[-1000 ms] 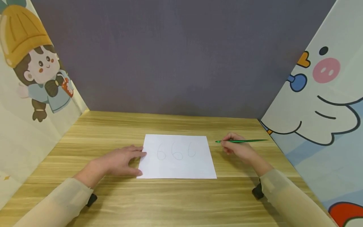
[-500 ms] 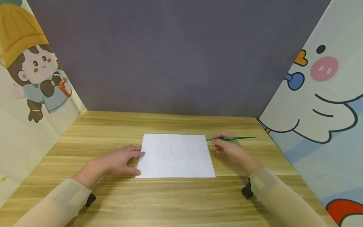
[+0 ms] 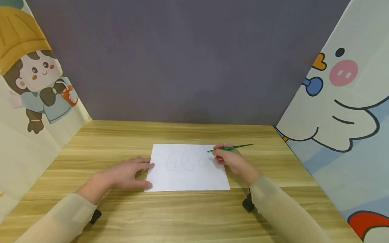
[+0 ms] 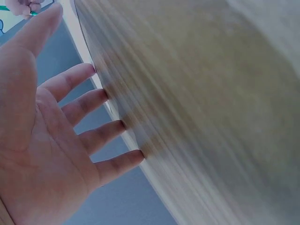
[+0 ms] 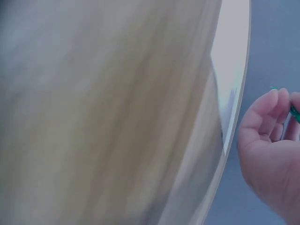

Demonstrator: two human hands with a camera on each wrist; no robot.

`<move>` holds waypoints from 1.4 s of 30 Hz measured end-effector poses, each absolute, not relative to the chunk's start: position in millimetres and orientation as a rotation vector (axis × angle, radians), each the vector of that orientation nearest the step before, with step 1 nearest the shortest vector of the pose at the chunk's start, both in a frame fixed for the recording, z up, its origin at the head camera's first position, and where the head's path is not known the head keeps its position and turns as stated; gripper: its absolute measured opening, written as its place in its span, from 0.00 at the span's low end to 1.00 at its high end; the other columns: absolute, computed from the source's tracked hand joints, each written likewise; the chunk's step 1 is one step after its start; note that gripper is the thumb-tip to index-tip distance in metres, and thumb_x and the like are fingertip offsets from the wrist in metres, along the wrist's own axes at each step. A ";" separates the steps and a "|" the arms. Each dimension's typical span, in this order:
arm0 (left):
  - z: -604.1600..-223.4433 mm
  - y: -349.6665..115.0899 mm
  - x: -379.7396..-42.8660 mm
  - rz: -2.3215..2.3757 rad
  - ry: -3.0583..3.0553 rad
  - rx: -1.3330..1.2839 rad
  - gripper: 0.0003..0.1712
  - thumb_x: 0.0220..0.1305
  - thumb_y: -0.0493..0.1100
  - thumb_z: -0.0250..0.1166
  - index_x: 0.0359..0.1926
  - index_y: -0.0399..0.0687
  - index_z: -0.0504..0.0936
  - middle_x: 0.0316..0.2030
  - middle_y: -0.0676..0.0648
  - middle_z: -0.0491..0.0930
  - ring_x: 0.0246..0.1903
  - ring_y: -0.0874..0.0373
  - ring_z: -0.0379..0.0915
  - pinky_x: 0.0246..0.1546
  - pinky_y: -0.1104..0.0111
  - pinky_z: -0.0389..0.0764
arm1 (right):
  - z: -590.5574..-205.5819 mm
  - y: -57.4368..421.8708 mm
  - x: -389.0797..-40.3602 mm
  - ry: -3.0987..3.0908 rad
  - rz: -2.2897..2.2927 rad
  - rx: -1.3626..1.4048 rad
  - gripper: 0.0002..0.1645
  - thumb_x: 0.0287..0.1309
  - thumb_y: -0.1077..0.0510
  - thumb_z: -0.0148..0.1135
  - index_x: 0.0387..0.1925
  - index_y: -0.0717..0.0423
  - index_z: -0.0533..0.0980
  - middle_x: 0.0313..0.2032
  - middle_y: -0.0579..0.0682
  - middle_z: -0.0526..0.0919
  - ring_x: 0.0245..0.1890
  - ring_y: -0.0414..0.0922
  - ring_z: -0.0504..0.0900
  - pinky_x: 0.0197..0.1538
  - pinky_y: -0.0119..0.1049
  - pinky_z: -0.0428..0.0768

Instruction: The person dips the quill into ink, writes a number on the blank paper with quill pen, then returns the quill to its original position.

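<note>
A white sheet of paper [image 3: 188, 182] lies on the wooden table, with three thin, faint figures like sixes drawn across it. My left hand [image 3: 129, 173] rests at the paper's left edge, its fingers spread and their tips on the sheet. In the left wrist view, the left hand [image 4: 51, 136] shows its palm, with the fingertips down on the surface. Over the paper's upper right part, my right hand [image 3: 229, 158] pinches a slim green pen [image 3: 238, 146] with a long tapered tail. Its tip points left, near the third figure. The right wrist view shows only bits of the pen [image 5: 294, 113] between the fingers.
The wood-grain table [image 3: 170, 216] reaches back to a dark grey panel [image 3: 182, 60]. Side panels with cartoon prints, a child in a yellow hat [image 3: 45, 74] and a white bird [image 3: 358, 118], stand at left and right. Small black devices sit under both wrists.
My right hand has moved left with the pen, from beside the paper to over its upper right part. The left hand stays at the left edge. The head view has shifted slightly.
</note>
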State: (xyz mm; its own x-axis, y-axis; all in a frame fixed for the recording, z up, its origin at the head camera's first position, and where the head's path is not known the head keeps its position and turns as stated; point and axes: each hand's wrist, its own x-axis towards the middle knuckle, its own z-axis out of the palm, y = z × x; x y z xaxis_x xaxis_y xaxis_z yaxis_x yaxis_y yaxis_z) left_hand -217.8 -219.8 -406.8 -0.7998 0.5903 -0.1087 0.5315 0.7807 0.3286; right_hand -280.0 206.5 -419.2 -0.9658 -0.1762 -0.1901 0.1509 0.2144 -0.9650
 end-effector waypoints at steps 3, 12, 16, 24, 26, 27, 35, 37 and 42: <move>-407.2 -220.2 -218.3 0.416 2.774 0.878 0.51 0.67 0.72 0.72 0.78 0.45 0.76 0.82 0.35 0.67 0.80 0.25 0.61 0.77 0.30 0.66 | -419.5 197.1 -283.7 2.234 -1.829 0.014 0.14 0.74 0.58 0.67 0.55 0.59 0.80 0.45 0.54 0.86 0.41 0.46 0.85 0.46 0.34 0.88; -408.3 -220.1 -219.3 0.422 2.772 0.873 0.51 0.65 0.71 0.74 0.77 0.45 0.77 0.81 0.35 0.68 0.79 0.25 0.62 0.77 0.30 0.67 | -424.2 172.3 -298.4 2.188 -1.893 0.046 0.10 0.74 0.59 0.66 0.50 0.59 0.79 0.43 0.53 0.87 0.38 0.44 0.87 0.43 0.35 0.90; -408.5 -219.5 -219.2 0.426 2.771 0.872 0.50 0.65 0.71 0.75 0.77 0.45 0.77 0.81 0.34 0.68 0.79 0.25 0.62 0.76 0.29 0.68 | -425.7 165.0 -304.0 2.189 -1.905 0.069 0.15 0.74 0.59 0.66 0.56 0.62 0.81 0.44 0.53 0.88 0.38 0.42 0.87 0.44 0.34 0.90; -409.3 -218.5 -218.8 0.428 2.760 0.872 0.50 0.65 0.71 0.74 0.77 0.46 0.77 0.81 0.35 0.68 0.80 0.25 0.61 0.77 0.29 0.67 | -428.7 157.2 -312.2 2.213 -1.845 0.072 0.17 0.77 0.59 0.65 0.60 0.63 0.82 0.51 0.60 0.91 0.39 0.42 0.90 0.45 0.33 0.92; -409.7 -218.3 -218.9 0.430 2.759 0.874 0.50 0.65 0.71 0.74 0.78 0.45 0.77 0.81 0.35 0.68 0.80 0.25 0.61 0.77 0.29 0.67 | -430.1 156.0 -313.9 2.208 -1.848 0.078 0.16 0.77 0.59 0.65 0.60 0.63 0.83 0.49 0.60 0.91 0.39 0.42 0.90 0.45 0.34 0.92; -409.8 -218.2 -218.9 0.430 2.759 0.876 0.50 0.65 0.70 0.74 0.77 0.45 0.77 0.81 0.35 0.68 0.80 0.25 0.61 0.77 0.29 0.67 | -430.6 155.2 -314.8 2.204 -1.852 0.085 0.16 0.76 0.60 0.65 0.59 0.62 0.83 0.49 0.60 0.91 0.39 0.42 0.90 0.45 0.34 0.93; -409.1 -218.8 -219.0 0.434 2.768 0.884 0.50 0.65 0.69 0.75 0.77 0.44 0.77 0.81 0.34 0.68 0.79 0.24 0.61 0.77 0.29 0.67 | -429.7 147.6 -317.9 2.256 -1.839 0.112 0.14 0.74 0.61 0.67 0.57 0.62 0.84 0.44 0.58 0.92 0.36 0.41 0.90 0.42 0.33 0.92; -408.8 -219.1 -219.0 0.435 2.770 0.884 0.50 0.65 0.69 0.75 0.77 0.43 0.77 0.81 0.34 0.68 0.79 0.24 0.61 0.77 0.29 0.66 | -428.6 145.8 -318.0 2.263 -1.838 0.122 0.14 0.74 0.62 0.68 0.56 0.63 0.84 0.42 0.57 0.92 0.35 0.41 0.89 0.41 0.32 0.92; -407.4 -219.3 -218.9 0.440 2.772 0.884 0.50 0.65 0.69 0.75 0.77 0.43 0.77 0.81 0.33 0.68 0.79 0.23 0.61 0.77 0.29 0.67 | -427.4 141.9 -318.7 2.265 -1.847 0.133 0.14 0.73 0.64 0.69 0.56 0.64 0.84 0.39 0.54 0.91 0.33 0.40 0.88 0.38 0.30 0.91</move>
State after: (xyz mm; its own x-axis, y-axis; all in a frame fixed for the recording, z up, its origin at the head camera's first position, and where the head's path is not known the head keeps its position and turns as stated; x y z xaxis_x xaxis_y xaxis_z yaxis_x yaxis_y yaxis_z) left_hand -218.9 -219.3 -407.4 -0.8013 0.5902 -0.0974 0.5311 0.7769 0.3383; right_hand -318.7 141.9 -427.4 -0.9727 -0.0652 -0.2225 0.2048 0.2082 -0.9564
